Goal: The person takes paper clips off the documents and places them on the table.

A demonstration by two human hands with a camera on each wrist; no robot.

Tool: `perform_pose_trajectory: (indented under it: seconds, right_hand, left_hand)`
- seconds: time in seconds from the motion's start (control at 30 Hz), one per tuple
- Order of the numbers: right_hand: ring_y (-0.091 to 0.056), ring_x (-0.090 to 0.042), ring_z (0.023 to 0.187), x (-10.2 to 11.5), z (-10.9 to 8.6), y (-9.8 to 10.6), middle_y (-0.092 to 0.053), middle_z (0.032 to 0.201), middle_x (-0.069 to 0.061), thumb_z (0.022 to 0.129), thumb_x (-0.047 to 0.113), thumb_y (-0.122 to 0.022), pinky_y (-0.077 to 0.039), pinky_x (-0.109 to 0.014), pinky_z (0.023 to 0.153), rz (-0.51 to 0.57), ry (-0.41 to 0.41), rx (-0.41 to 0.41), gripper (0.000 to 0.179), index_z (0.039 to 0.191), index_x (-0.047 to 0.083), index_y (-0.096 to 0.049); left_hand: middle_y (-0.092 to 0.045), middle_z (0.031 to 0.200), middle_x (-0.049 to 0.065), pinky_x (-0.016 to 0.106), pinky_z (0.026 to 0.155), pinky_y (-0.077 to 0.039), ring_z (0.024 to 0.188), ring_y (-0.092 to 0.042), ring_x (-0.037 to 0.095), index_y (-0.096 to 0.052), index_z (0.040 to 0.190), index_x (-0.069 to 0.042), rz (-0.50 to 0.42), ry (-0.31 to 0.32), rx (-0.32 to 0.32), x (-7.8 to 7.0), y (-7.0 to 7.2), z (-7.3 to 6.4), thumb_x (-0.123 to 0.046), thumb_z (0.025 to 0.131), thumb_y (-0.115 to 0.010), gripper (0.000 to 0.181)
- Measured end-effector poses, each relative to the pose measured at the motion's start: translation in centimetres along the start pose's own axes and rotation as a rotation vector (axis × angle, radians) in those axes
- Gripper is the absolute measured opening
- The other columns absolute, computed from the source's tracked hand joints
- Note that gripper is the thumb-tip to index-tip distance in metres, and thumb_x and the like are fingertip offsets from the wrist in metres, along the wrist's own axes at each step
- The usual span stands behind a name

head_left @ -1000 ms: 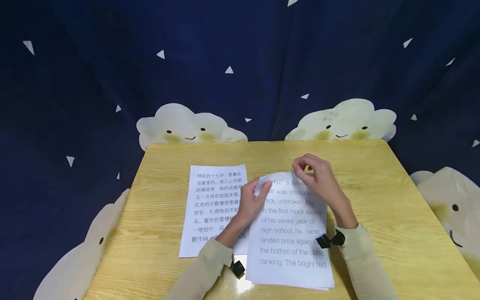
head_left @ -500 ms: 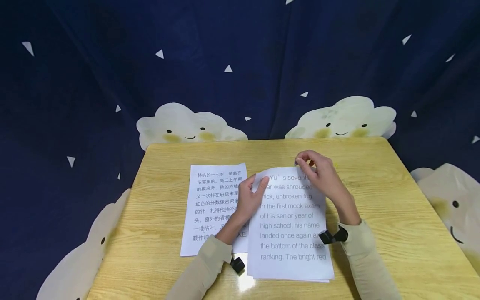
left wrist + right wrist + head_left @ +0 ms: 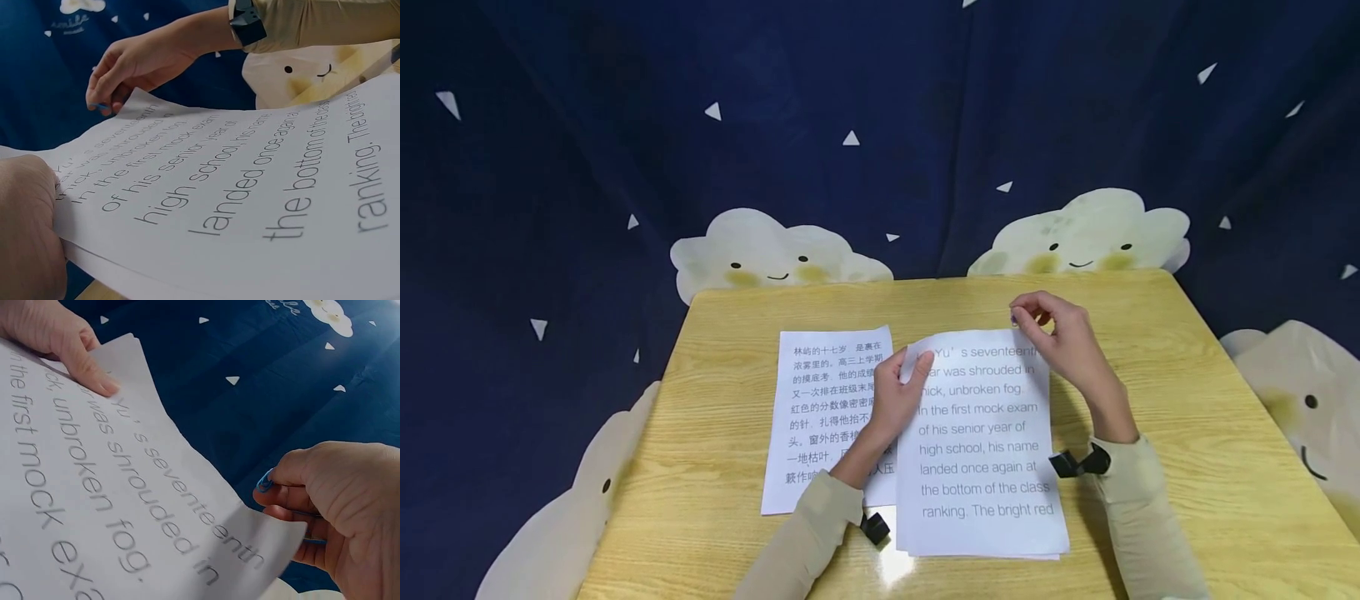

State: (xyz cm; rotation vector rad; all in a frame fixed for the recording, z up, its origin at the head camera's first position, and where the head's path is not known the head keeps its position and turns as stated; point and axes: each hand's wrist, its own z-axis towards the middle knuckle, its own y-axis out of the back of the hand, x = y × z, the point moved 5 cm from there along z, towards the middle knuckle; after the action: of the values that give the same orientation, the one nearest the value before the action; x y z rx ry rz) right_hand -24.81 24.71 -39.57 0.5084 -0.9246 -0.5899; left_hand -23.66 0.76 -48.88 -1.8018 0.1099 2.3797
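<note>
My left hand pinches the upper left edge of a few sheets of paper with large English print, thumb on top, other fingers hidden beneath. The sheets' top end is raised and bends; a second sheet's edge shows under the first. In the right wrist view my right hand pinches a small blue paper clip between thumb and index finger, its looped end sticking out. That hand is by the sheets' top right corner, which overlaps its lower fingers in this view.
Another sheet, printed in Chinese, lies on the wooden table to the left, partly behind my left forearm. A dark blue curtain with white clouds and triangles hangs behind the table.
My right hand has moved right and slightly up along the sheets' top edge towards their right corner, uncovering more of the first lines. My left hand keeps its grip with little movement.
</note>
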Motion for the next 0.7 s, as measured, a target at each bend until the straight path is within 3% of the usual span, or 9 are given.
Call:
perform_pose_trajectory:
  seconds: [0.13, 0.37, 0.7]
  right_hand:
    - [-0.052, -0.01, 0.073, -0.5, -0.1, 0.4, -0.065, 0.082, 0.0, 0.095, 0.013, -0.064, -0.04, -0.025, 0.06, -0.008, -0.025, -0.003, 0.01, 0.101, 0.006, -0.067]
    - [-0.054, -0.01, 0.074, -1.4, -0.2, 0.7, -0.066, 0.085, -0.003, 0.095, 0.011, -0.064, -0.042, -0.016, 0.064, -0.019, -0.036, -0.005, 0.01, 0.102, 0.005, -0.068]
    - [-0.053, -0.012, 0.074, -2.1, -0.3, 1.2, -0.066, 0.087, -0.002, 0.096, 0.017, -0.062, -0.043, -0.018, 0.064, -0.049, -0.078, 0.012, 0.014, 0.104, 0.005, -0.067]
  left_hand:
    - [-0.069, 0.076, 0.017, 0.033, 0.05, -0.057, 0.056, -0.067, 0.028, -0.067, 0.114, 0.0, -0.006, 0.008, -0.01, -1.3, 0.2, -0.2, -0.015, 0.099, -0.058, 0.023]
    - [-0.07, 0.078, 0.017, 0.036, 0.049, -0.057, 0.057, -0.068, 0.031, -0.068, 0.113, -0.002, -0.031, 0.041, -0.019, -1.4, 0.4, -0.2, -0.016, 0.098, -0.06, 0.022]
    - [-0.071, 0.079, 0.016, 0.037, 0.05, -0.058, 0.059, -0.068, 0.031, -0.068, 0.115, -0.004, -0.018, 0.039, -0.015, -1.6, 0.5, -0.1, -0.017, 0.098, -0.059, 0.023]
